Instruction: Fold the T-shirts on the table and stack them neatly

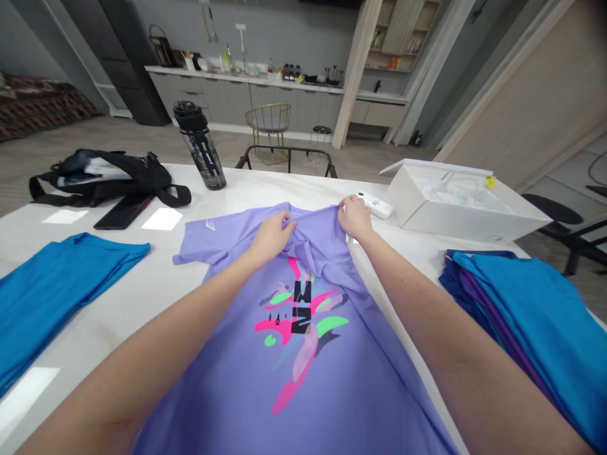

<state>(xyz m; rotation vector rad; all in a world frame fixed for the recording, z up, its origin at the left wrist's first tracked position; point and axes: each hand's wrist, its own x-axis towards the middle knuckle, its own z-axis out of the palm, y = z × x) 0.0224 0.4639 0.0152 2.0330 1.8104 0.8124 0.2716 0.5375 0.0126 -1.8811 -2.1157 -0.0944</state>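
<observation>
A purple T-shirt (227, 379) with a pink, green and black print lies front up on the white table, its collar end away from me. Its left sleeve is spread flat, while the cloth around the neck and right shoulder is bunched. My left hand (275, 235) is closed on the fabric near the collar, fingertips pinching a fold. At the shirt's right shoulder edge, my right hand (355, 218) pinches the cloth between thumb and fingers. The right sleeve cannot be seen laid out; it seems folded in or hidden.
On the left are a blue garment (61, 278), a black bag (109, 174), a phone (124, 212) and a dark bottle (202, 148). On the right stand an open white box (455, 218), a white handheld device (377, 205) and a stack of folded clothes (526, 303).
</observation>
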